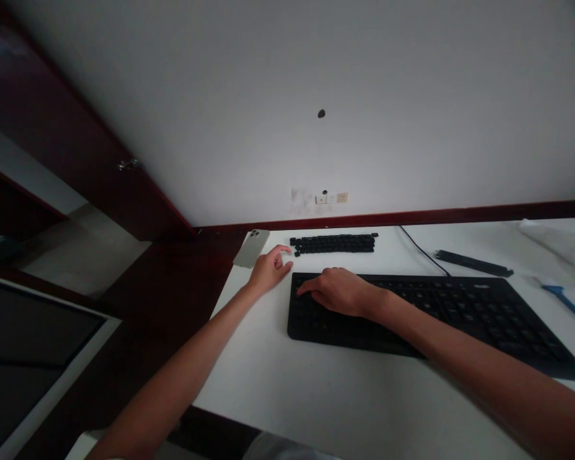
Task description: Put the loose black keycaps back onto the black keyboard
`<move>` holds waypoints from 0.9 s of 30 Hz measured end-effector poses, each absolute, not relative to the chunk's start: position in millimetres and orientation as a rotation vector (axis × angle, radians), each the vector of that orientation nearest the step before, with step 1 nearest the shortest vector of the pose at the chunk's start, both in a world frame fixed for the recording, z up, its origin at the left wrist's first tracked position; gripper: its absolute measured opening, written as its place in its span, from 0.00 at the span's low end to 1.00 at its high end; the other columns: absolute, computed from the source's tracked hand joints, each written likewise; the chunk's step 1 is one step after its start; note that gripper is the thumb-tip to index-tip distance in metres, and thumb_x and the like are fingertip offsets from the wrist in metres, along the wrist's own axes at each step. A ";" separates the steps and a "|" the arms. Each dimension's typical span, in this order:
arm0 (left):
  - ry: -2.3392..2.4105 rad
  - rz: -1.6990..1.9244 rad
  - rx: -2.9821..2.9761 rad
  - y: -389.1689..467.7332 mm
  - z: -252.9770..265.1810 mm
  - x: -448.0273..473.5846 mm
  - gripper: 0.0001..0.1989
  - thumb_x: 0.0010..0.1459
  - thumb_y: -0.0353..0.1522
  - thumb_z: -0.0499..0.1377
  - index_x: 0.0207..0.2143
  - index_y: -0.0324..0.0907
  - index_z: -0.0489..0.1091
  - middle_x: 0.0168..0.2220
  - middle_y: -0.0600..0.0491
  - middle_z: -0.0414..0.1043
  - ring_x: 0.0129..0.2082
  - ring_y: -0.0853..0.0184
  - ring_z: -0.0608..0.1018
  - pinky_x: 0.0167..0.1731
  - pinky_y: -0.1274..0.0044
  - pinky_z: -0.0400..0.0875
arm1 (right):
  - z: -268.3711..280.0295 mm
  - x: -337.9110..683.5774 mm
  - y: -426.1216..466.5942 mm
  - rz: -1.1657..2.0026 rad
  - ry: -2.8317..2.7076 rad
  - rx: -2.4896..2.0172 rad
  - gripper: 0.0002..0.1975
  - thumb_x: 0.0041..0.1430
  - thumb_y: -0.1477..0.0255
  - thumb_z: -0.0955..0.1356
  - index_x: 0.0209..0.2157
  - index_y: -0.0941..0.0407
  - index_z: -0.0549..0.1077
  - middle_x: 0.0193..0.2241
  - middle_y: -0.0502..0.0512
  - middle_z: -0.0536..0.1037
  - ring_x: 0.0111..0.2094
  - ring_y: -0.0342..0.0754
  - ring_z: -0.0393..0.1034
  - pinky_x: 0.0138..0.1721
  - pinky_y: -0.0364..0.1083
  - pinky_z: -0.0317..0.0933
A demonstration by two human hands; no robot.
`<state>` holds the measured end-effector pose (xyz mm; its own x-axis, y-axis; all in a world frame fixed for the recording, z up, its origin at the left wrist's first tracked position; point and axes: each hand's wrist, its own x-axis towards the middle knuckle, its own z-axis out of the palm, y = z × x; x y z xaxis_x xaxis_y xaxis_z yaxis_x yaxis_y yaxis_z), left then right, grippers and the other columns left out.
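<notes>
Head view, clock directions taken from the right hand: at 12 o'clock loose keys stand in close rows on the white table, beyond the keyboard. Farther out at 12 are sockets on the wall. A phone lies camera side up at 10 o'clock, at the table's edge; a door is far beyond it. At 2 o'clock a thin cable runs from the table's far edge to the keyboard. Between 2 and 3 lie a black bar and, farther off, a crumpled clear bag. A blue tool sits at 3 o'clock, past the keyboard's end. The right forearm crosses the keyboard from 4 o'clock and hides many of its keys.

The keyboard is under the right hand, most of it stretching toward 3 and 4 o'clock. One finger reaches to its far left corner, the others curled; whether this grip holds anything I cannot tell. The left hand is between 9 and 10 o'clock, just off the keyboard's corner. Its grip is narrow, thumb and forefinger slightly apart, with a single key just beside the tips.
</notes>
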<state>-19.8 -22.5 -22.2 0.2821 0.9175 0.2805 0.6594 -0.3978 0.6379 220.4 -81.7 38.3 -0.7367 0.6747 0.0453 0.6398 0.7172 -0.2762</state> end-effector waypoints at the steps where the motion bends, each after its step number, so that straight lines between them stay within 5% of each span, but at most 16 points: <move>1: 1.441 0.854 2.203 -20.6 -22.5 -18.7 0.15 0.59 0.36 0.62 0.49 0.45 0.73 0.19 0.64 0.53 0.20 0.73 0.61 0.27 0.80 0.55 | 37.0 220.4 -81.5 0.366 -2.784 -1.063 0.21 0.64 0.74 0.63 0.53 0.42 0.78 0.31 0.53 0.83 0.33 0.53 0.78 0.35 0.47 0.60; 10: 1.542 0.631 2.474 -23.7 -19.7 -13.8 0.21 0.65 0.38 0.57 0.60 0.53 0.71 0.24 0.59 0.69 0.23 0.69 0.69 0.29 0.77 0.58 | 28.4 218.5 -80.7 0.368 -2.761 -1.024 0.21 0.65 0.74 0.63 0.54 0.43 0.78 0.37 0.54 0.85 0.37 0.54 0.79 0.39 0.48 0.63; 14: 1.541 0.628 2.494 -25.5 -20.5 -12.6 0.18 0.65 0.37 0.57 0.56 0.51 0.75 0.26 0.57 0.73 0.25 0.68 0.71 0.30 0.77 0.61 | 29.8 214.9 -86.1 0.316 -2.776 -1.013 0.19 0.66 0.73 0.62 0.52 0.45 0.79 0.35 0.55 0.85 0.36 0.54 0.80 0.37 0.48 0.63; 20: 1.506 0.683 2.435 -26.2 -20.8 -14.6 0.13 0.64 0.35 0.59 0.48 0.48 0.78 0.25 0.58 0.71 0.24 0.69 0.70 0.30 0.78 0.61 | 31.5 212.7 -89.3 0.360 -2.784 -0.966 0.18 0.65 0.74 0.62 0.47 0.48 0.81 0.37 0.54 0.85 0.36 0.53 0.80 0.37 0.47 0.63; 27: 1.540 0.671 2.382 -25.6 -17.7 -13.3 0.20 0.62 0.39 0.61 0.57 0.50 0.73 0.24 0.60 0.67 0.24 0.71 0.68 0.28 0.79 0.59 | 28.0 209.2 -87.6 0.485 -2.687 -1.018 0.18 0.64 0.75 0.63 0.47 0.48 0.81 0.37 0.52 0.85 0.35 0.51 0.79 0.38 0.46 0.63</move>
